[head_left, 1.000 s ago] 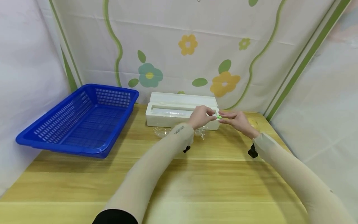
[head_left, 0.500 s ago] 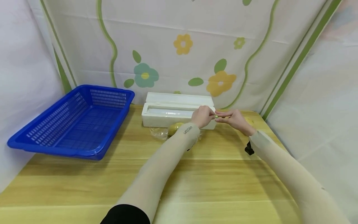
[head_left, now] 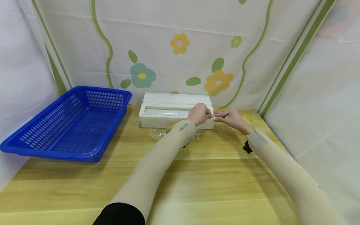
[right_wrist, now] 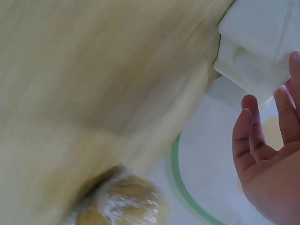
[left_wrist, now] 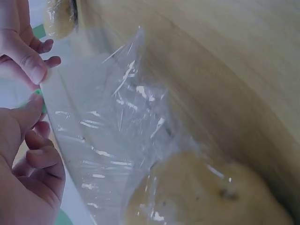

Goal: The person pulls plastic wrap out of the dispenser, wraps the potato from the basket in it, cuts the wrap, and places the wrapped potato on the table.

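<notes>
A white cling film box [head_left: 153,121] stands at the back of the table with its lid raised and a roll inside. At its right end, my left hand [head_left: 198,114] pinches a small green slider [left_wrist: 39,93] between thumb and forefinger. My right hand [head_left: 232,120] grips that same end corner, thumb in front and forefinger behind, other fingers loosely bent. Clear film [left_wrist: 140,103] hangs over the box's front, reaching a yellowish, potato-like vegetable [left_wrist: 201,192] before it. My left forearm partly hides this vegetable in the head view.
A second film-wrapped yellowish piece [right_wrist: 133,201] lies right of the box, behind my right hand in the head view. The blue basket [head_left: 84,128] stands on the left. A flowered cloth [head_left: 168,62] hangs close behind the box.
The whole head view has shifted left slightly. Both hands stay at the box's right end; the green slider, visible between them earlier, is now covered by fingers in the head view.
</notes>
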The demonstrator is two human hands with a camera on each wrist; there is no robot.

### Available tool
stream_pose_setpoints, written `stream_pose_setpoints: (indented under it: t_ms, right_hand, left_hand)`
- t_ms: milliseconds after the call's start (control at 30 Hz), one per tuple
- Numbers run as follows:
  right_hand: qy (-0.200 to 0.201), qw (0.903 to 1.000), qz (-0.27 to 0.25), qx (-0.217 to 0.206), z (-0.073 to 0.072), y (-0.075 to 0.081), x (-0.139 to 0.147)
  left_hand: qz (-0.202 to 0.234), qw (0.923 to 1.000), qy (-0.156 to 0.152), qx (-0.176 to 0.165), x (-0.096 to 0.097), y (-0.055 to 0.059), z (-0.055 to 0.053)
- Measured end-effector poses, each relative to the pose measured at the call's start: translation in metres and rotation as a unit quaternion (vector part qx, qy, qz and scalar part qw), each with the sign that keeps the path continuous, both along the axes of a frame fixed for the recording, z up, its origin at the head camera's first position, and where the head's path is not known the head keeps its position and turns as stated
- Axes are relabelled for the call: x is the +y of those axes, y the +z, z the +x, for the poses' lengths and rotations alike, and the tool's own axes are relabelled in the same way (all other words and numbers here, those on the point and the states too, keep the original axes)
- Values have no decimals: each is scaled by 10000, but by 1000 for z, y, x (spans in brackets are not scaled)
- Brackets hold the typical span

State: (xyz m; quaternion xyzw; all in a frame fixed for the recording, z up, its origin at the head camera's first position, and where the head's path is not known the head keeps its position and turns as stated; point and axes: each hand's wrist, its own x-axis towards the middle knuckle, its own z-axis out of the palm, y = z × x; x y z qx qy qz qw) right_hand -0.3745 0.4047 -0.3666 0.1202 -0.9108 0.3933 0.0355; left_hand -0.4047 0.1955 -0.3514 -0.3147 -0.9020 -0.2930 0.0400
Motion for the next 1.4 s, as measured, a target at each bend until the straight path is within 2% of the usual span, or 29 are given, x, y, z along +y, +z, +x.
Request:
stream_pose_setpoints:
  t_ms: [100,200,333,400,533,633,800,1000,1267,1400]
  right_hand:
    - [-36,9986,349,397,2,1,-8]
    - [-39,9953,482,833,5,-1,-16]
    - [-335,9892,557,1318,9,-5,-23]
    - [-537,9818,841,1618,11,-7,-27]
    - [-824,9585,1548,2248,12,-13,-36]
    - [-914,9483,1705,2515,13,-15,-41]
    - [-814,9452,1718,2656,14,-13,-43]
    - [-850,9376,1925,2768,14,-12,-42]
    - [-914,9386,2014,2647,17,-13,-42]
    - [-962,9387,2080,2576,16,-11,-41]
  left_hand:
    - [11,9997,-79,-233,-6,2,-3]
    - [90,9990,-127,-430,-10,4,-4]
    - [207,9981,-197,-553,-11,7,-4]
    - [277,9976,-153,-622,-12,8,-4]
    - [378,9955,-80,-861,-15,9,-4]
    - [241,9956,-96,-902,-18,10,-4]
    - [-264,9983,-34,-522,-22,14,-3]
    - [-596,9982,-108,-6,-25,16,-1]
    - [-645,9977,-42,193,-30,8,-2]
    - [-627,9975,-31,337,-35,8,-2]
